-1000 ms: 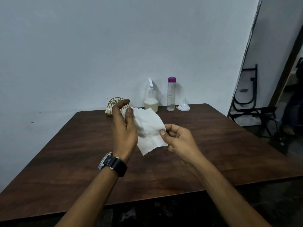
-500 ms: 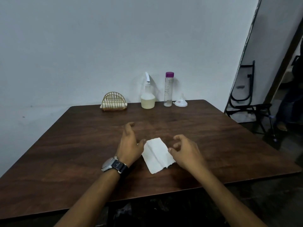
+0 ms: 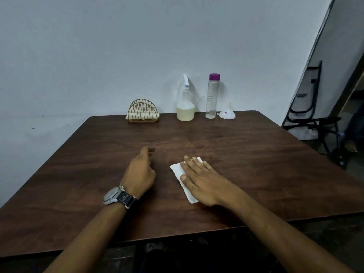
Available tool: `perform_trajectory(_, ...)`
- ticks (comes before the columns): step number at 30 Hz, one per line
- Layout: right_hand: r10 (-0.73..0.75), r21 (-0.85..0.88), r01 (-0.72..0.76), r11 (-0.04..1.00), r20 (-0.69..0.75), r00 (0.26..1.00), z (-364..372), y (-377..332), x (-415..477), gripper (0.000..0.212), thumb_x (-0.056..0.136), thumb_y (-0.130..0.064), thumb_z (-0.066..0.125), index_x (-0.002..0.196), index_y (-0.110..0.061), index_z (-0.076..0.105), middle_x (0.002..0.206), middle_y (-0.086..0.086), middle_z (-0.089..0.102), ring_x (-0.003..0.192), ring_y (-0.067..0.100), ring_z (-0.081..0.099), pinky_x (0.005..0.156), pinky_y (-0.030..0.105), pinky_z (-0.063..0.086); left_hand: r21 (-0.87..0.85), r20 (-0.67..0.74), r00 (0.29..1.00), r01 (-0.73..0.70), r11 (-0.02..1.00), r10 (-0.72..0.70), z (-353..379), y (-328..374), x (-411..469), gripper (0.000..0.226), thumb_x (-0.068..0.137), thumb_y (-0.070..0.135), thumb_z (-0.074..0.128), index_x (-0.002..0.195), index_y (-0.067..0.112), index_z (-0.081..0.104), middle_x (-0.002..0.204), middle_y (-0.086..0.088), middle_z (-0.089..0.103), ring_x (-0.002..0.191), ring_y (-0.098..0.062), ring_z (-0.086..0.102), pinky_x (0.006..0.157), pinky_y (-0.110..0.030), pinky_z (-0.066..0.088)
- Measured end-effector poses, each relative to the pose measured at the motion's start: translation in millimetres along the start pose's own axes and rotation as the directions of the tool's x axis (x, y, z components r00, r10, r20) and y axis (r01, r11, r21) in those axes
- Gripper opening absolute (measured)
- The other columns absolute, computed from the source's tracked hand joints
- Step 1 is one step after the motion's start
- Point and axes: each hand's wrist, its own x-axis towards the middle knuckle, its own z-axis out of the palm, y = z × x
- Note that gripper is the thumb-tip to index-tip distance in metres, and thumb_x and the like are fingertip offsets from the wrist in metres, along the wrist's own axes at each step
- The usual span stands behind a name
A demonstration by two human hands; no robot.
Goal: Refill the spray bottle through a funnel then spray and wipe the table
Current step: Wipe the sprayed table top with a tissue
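Flattened now, the right hand point(image 3: 202, 180) lies palm-down with straight fingers on the white tissue point(image 3: 177, 169), pressing it to the desk point(image 3: 256, 164). Beside it the left hand point(image 3: 140, 172) has let go and rests loosely curled, holding nothing. At the far edge stands the spray bottle point(image 3: 185, 111), near the funnel point(image 3: 227, 114).

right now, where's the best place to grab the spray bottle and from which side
Probably the spray bottle by its slim neck under the nozzle, coming from the front: it stands upright at the table's far edge, its body flares wide below, and the clear bottle stands close on its right.
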Motion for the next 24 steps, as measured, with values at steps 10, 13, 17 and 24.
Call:
perform_trajectory(10,0.005,0.034,-0.005,0.999,0.015,1.000,2.2,-49.4,100.8,0.064,0.108,-0.050,0.015,0.165,-0.025,0.004,0.173,0.002,-0.009,0.159,0.020,-0.012,0.127,0.044,-0.010,-0.076,-0.089,0.994,0.050,0.996,-0.056,-3.1,-19.9,4.5,0.055,0.101,-0.007,0.046,0.155,0.005,0.042,0.132,-0.023,0.069,0.121,-0.043,0.064,0.094,-0.035,0.044)
perform_trajectory(13,-0.040,0.032,0.040,0.999,0.010,0.999,6.4,-70.6,143.8,0.064,0.109,-0.049,0.015,0.165,-0.022,0.005,0.173,0.005,-0.008,0.159,0.022,-0.010,0.127,0.045,-0.008,-0.144,-0.149,0.985,0.069,0.987,-0.091,-0.7,-21.9,3.7,0.057,0.103,-0.004,0.045,0.158,0.008,0.038,0.135,-0.020,0.068,0.122,-0.040,0.065,0.089,-0.027,0.041)
perform_trajectory(17,-0.081,0.021,0.080,0.997,0.050,0.995,4.8,-84.0,178.7,0.063,0.109,-0.048,0.015,0.165,-0.020,0.003,0.173,0.004,-0.008,0.159,0.022,-0.009,0.127,0.045,-0.007,-0.197,-0.203,0.970,0.095,0.976,-0.136,-0.6,-22.0,4.1,0.051,0.108,0.002,0.042,0.158,0.009,0.035,0.145,-0.018,0.063,0.128,-0.040,0.062,0.092,-0.025,0.039)
perform_trajectory(24,0.155,0.008,-0.156,0.988,0.009,0.988,-26.0,34.6,181.5,0.069,0.108,-0.054,0.012,0.165,-0.016,0.005,0.173,0.006,-0.004,0.159,0.026,-0.002,0.128,0.045,-0.002,-0.147,-0.149,0.984,0.079,0.986,-0.101,-0.3,-22.5,4.2,0.056,0.107,0.001,0.044,0.160,0.009,0.026,0.163,-0.007,0.045,0.143,-0.030,0.050,0.101,-0.018,0.030)
